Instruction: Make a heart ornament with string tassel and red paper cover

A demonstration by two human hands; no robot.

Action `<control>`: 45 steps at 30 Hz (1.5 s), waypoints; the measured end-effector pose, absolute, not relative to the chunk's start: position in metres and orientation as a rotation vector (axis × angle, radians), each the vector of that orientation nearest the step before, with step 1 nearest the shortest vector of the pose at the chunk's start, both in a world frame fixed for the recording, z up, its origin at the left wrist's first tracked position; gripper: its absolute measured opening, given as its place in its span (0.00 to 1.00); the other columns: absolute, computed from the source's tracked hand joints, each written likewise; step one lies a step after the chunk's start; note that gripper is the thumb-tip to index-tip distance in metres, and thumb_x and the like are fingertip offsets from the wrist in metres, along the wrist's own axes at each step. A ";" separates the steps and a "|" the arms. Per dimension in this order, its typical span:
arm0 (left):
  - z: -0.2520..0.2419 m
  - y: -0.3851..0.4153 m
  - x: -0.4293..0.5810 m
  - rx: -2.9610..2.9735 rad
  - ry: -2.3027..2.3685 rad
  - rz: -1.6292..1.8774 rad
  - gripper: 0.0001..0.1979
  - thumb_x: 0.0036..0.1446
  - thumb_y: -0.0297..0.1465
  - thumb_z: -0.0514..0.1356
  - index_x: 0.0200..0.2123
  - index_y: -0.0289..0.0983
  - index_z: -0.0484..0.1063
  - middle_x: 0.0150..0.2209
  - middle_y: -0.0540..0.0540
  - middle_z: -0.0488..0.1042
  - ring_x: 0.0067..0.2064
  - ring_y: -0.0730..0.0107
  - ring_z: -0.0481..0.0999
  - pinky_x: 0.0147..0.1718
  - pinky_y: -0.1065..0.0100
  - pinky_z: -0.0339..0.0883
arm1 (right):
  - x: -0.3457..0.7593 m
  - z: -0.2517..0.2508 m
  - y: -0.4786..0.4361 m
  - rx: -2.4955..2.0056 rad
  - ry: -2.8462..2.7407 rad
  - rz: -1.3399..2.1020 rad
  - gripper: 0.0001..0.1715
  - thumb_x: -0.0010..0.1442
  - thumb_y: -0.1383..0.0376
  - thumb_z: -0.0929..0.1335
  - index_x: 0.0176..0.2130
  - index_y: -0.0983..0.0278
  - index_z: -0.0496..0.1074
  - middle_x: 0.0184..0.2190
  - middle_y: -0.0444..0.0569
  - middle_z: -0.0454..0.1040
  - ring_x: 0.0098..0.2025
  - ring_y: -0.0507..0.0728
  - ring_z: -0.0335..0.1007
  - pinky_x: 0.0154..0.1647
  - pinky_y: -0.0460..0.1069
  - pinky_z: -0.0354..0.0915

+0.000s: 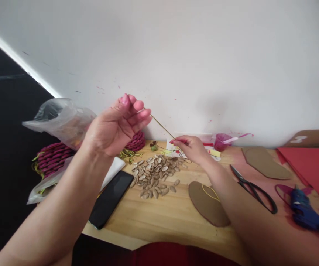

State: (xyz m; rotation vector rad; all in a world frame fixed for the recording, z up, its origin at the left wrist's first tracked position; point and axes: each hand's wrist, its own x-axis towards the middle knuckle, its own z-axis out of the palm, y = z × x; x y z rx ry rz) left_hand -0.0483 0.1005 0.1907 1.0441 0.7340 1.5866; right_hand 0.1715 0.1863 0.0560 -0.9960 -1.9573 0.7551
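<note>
Head view: wooden table (162, 218), pale wall (176, 55) behind cord (162, 126).

Soft bright light, faint shadow (214, 107) on wall (181, 55), smeared detail, stretched edges

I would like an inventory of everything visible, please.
Shell-like pieces: many, tan, centre
Phone: one, black, left
Woven bundles: two, purple-pink, left
Plastic bag: at least one, clear, left
Cup: one, pink, by wall
Cardboard pieces: two, brown, right
Board: one, brown, back right
Scissors: one pair, black, right
Glue gun: one, blue, right
Red paper: uncounted, red, right
Table: one, wood-coloured, below
Wall: one, whitish, behind
Other items: several, mixed colours, scattered
Cord: one, olive, above centre
Left hand: one, raised, holding cord
Right hand: one, lower, holding cord
</note>
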 end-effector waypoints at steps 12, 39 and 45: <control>0.226 0.099 -0.062 1.158 0.675 1.816 0.11 0.68 0.31 0.56 0.32 0.41 0.74 0.33 0.57 0.82 0.44 0.68 0.79 0.51 0.66 0.74 | 0.182 0.024 0.208 -1.144 -2.064 0.588 0.13 0.64 0.63 0.68 0.31 0.62 0.80 0.34 0.51 0.82 0.39 0.59 0.75 0.44 0.52 0.65; 0.180 0.092 -0.017 0.929 0.721 1.339 0.06 0.63 0.29 0.63 0.33 0.35 0.78 0.35 0.46 0.83 0.38 0.67 0.84 0.38 0.69 0.79 | 0.147 0.093 0.135 -0.606 -1.694 1.144 0.16 0.66 0.55 0.69 0.33 0.63 0.77 0.25 0.42 0.72 0.25 0.50 0.62 0.26 0.46 0.58; 0.172 0.103 -0.021 0.963 0.708 1.511 0.06 0.57 0.32 0.69 0.34 0.36 0.78 0.40 0.45 0.84 0.47 0.60 0.83 0.50 0.60 0.76 | 0.141 0.086 0.129 -0.751 -1.972 0.888 0.15 0.68 0.59 0.66 0.36 0.62 0.79 0.26 0.43 0.74 0.30 0.53 0.67 0.32 0.47 0.60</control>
